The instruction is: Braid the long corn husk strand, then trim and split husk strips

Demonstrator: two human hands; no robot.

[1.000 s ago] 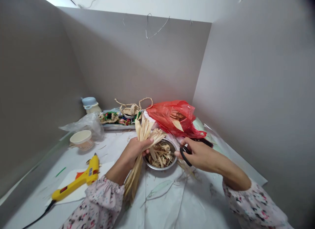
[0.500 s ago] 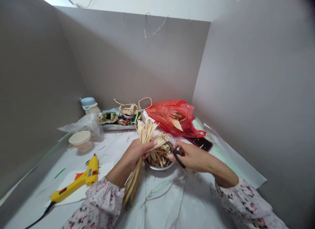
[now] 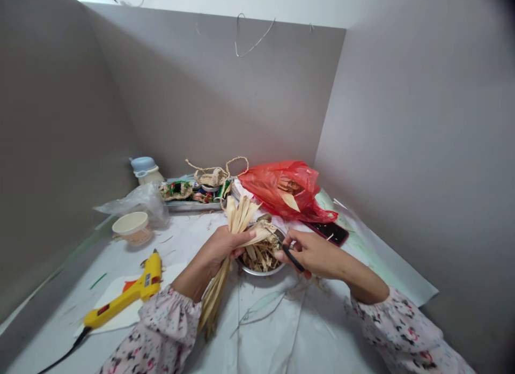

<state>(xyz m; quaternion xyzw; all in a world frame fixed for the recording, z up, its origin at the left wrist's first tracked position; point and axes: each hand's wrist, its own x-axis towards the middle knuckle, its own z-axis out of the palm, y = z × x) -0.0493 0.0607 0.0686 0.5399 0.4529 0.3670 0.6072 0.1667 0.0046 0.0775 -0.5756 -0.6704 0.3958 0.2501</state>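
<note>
A bundle of pale dried corn husks (image 3: 240, 214) is gripped in my left hand (image 3: 225, 246), its long ends hanging down towards me and shorter strips pointing right. My right hand (image 3: 309, 250) is closed on black-handled scissors (image 3: 292, 257); their blades reach left to the tips of the shorter strips. Below both hands is a round metal bowl (image 3: 263, 273), filled with cut husk scraps (image 3: 260, 257). The fingers partly hide the scissor handles and the bowl's rim.
On the left lie a yellow glue gun (image 3: 124, 301), a paper cup (image 3: 132, 229) and a clear plastic bag (image 3: 151, 202). Behind stand a lidded bottle (image 3: 147, 171), a tray (image 3: 193, 206) of craft pieces and a red plastic bag (image 3: 265, 189). A phone (image 3: 332, 233) lies right. Grey panels (image 3: 217, 95) enclose the table.
The scissor blades have come to the tips of the shorter husk strips, and my right hand's grip has shifted slightly. My left hand keeps hold of the bundle.
</note>
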